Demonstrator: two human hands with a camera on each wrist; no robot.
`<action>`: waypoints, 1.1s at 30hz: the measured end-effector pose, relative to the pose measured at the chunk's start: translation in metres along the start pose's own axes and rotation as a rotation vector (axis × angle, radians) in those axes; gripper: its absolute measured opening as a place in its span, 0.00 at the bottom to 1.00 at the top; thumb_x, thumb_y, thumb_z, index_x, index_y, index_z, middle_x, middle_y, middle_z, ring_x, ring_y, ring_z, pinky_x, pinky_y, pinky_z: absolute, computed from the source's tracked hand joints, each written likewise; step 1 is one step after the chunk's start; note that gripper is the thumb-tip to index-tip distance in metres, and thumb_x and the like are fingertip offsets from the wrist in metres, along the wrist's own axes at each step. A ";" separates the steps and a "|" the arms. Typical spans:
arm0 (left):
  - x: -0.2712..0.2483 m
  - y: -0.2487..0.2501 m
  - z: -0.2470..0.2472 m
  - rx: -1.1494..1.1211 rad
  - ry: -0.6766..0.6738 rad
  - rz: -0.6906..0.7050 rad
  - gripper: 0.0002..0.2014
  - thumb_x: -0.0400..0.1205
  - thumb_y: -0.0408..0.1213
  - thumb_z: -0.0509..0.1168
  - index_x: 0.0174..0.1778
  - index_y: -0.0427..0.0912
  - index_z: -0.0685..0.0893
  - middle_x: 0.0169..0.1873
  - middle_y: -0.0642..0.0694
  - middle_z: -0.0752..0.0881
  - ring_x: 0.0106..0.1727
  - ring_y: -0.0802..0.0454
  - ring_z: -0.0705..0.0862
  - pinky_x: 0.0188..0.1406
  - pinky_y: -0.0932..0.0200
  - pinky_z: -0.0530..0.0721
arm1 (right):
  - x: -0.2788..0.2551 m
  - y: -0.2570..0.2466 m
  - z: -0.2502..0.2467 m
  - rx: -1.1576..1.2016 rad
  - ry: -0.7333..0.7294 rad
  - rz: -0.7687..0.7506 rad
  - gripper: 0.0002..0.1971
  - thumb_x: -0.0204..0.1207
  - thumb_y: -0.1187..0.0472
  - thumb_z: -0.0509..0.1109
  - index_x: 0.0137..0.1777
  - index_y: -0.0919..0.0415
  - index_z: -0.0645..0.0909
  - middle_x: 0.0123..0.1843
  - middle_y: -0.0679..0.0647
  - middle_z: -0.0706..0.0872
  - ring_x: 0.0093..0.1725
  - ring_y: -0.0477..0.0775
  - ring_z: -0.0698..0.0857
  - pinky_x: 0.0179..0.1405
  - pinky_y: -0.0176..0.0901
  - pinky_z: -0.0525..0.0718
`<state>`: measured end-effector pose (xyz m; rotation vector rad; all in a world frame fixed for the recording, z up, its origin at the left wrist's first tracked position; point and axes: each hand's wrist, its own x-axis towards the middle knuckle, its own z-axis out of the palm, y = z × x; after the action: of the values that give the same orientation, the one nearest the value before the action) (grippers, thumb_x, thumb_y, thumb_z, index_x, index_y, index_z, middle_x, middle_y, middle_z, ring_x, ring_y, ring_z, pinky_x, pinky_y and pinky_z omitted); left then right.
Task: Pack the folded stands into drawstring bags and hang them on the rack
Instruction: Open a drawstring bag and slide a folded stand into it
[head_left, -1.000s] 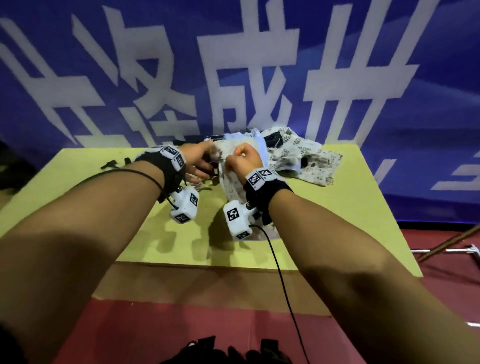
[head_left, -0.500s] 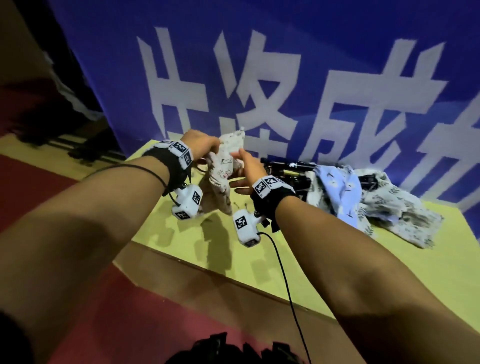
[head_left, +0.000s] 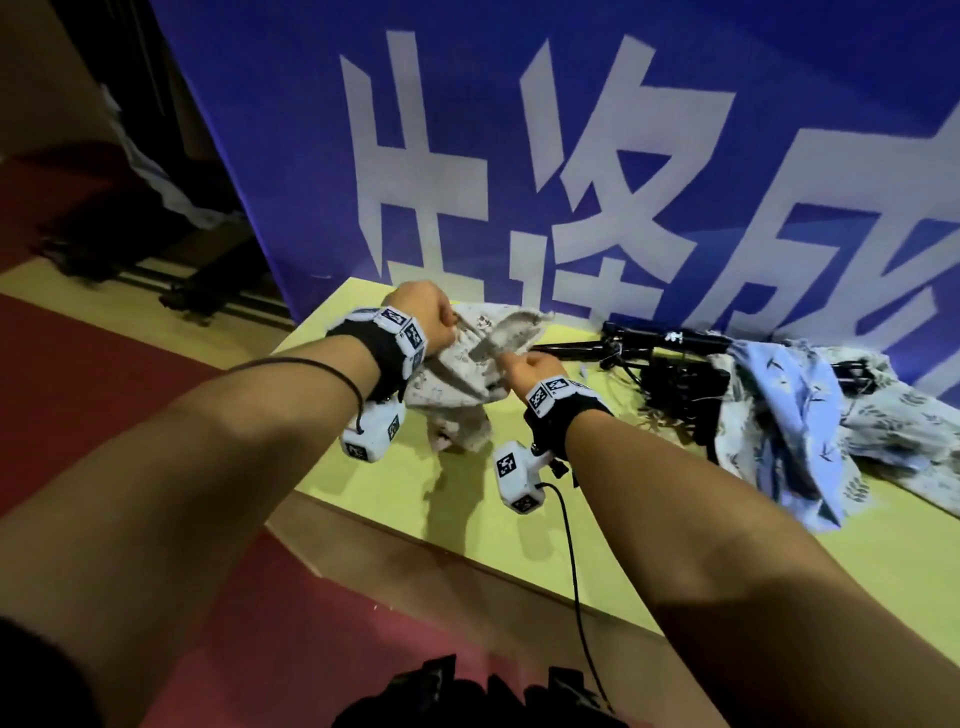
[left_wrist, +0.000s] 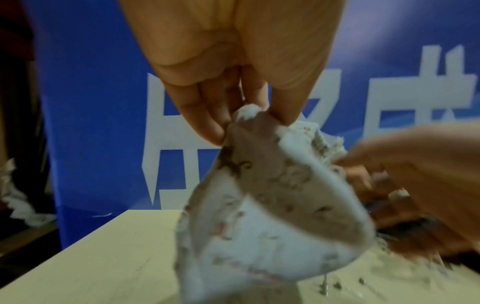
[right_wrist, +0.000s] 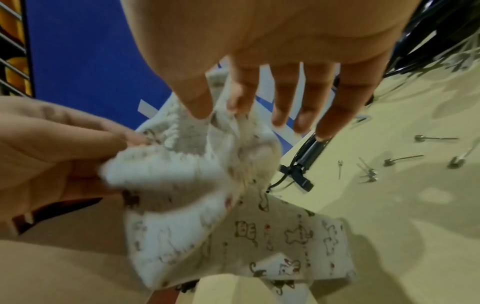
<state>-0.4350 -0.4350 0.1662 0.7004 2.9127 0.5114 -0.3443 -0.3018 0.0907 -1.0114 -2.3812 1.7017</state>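
A cream drawstring bag (head_left: 457, 384) printed with small cartoon figures hangs above the left part of the yellow table (head_left: 415, 499). My left hand (head_left: 434, 317) pinches one side of its mouth, and the left wrist view shows that hand (left_wrist: 249, 123) bunching the cloth of the bag (left_wrist: 272, 205). My right hand (head_left: 519, 361) holds the opposite side. There its thumb and forefinger (right_wrist: 219, 109) pinch the rim of the bag (right_wrist: 207, 185), the other fingers spread. Folded black stands (head_left: 665, 364) lie on the table to the right.
A light blue bag (head_left: 779, 415) and a leaf-patterned bag (head_left: 898, 421) lie crumpled on the right of the table. Small metal pins (right_wrist: 405, 159) are scattered on the tabletop (right_wrist: 415, 226). A blue banner (head_left: 519, 156) hangs behind. Red floor lies to the left.
Both hands have lifted the cream bag off the table and moved apart, spreading its mouth. The head view has swung left, so the stands and other bags now sit at the right.
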 end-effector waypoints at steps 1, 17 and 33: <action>0.003 -0.001 0.006 0.035 -0.029 0.017 0.07 0.76 0.34 0.70 0.47 0.44 0.91 0.50 0.44 0.90 0.51 0.41 0.87 0.53 0.55 0.85 | 0.005 0.000 0.003 0.015 0.031 -0.046 0.10 0.77 0.51 0.68 0.39 0.54 0.75 0.36 0.54 0.78 0.35 0.56 0.76 0.37 0.43 0.73; 0.044 -0.007 0.079 0.291 -0.321 0.115 0.28 0.72 0.57 0.67 0.68 0.56 0.71 0.68 0.42 0.68 0.58 0.36 0.81 0.57 0.41 0.83 | 0.077 0.019 0.013 0.042 -0.187 -0.114 0.15 0.79 0.68 0.67 0.61 0.57 0.87 0.56 0.60 0.90 0.51 0.56 0.88 0.51 0.41 0.84; 0.080 0.020 0.132 0.535 -0.495 0.071 0.11 0.77 0.40 0.71 0.38 0.38 0.78 0.27 0.43 0.77 0.25 0.49 0.75 0.25 0.61 0.74 | 0.126 0.084 -0.053 0.016 -0.088 0.217 0.13 0.73 0.51 0.65 0.51 0.57 0.86 0.46 0.59 0.89 0.44 0.65 0.87 0.45 0.50 0.84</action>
<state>-0.4742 -0.3425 0.0472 0.8388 2.5455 -0.4092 -0.3826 -0.1758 -0.0010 -1.2599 -2.3815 1.8681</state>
